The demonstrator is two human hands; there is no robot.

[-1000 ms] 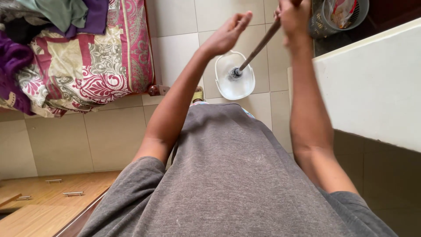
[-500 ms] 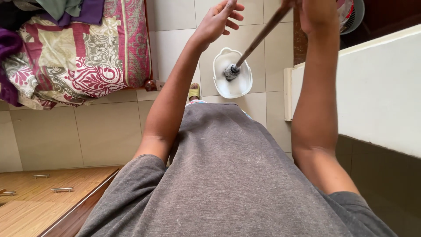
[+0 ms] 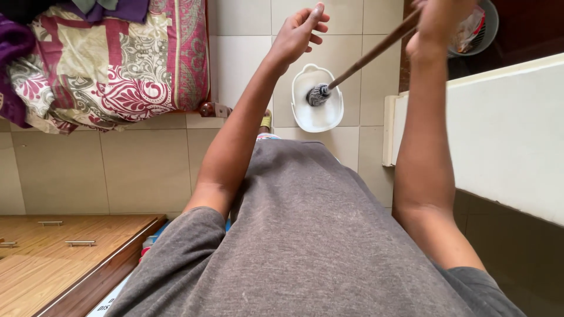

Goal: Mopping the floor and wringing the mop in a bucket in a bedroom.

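A white bucket (image 3: 305, 114) stands on the tiled floor ahead of me. A grey mop head (image 3: 318, 94) sits inside it, on a brown wooden handle (image 3: 376, 54) that slants up to the right. My right hand (image 3: 439, 22) is closed around the handle near the top edge of the view. My left hand (image 3: 301, 32) hovers above the bucket with its fingers loosely apart, holding nothing and not touching the handle. My grey shirt fills the lower part of the view.
A bed with a patterned red and cream cover (image 3: 111, 64) and purple cloth lies at the left. A white counter (image 3: 499, 135) stands at the right, a round basket (image 3: 479, 26) beyond it. Wooden drawers (image 3: 53, 252) are at the lower left.
My left hand has drawn away from the handle and opened its fingers. My right hand has shifted right with the handle, which now leans more. The view has tilted slightly.
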